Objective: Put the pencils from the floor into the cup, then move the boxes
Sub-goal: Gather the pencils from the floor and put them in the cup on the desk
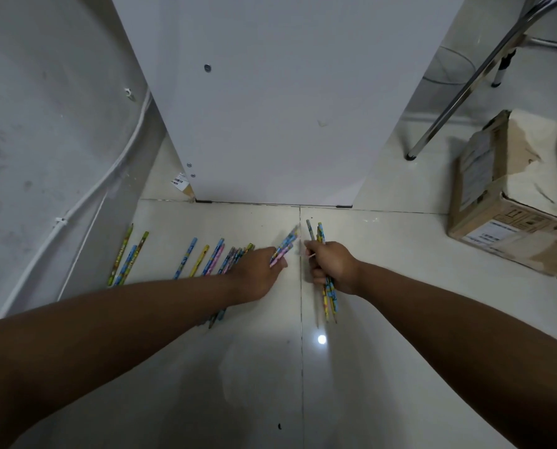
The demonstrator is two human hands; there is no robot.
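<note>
White tile floor [384,367]: patterned pencils [205,259] in row; L hand [259,270] pinches pencil [283,247], R hand [333,265] grips pencil bundle [330,293]. Floor open toward camera.

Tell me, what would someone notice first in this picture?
Two bare arms reach down to the shiny tiled floor: the right hand grips a bundle of pencils, and the left hand pinches a few more. More colourful pencils lie scattered on the floor left of the hands. A torn cardboard box sits at the right.
</note>
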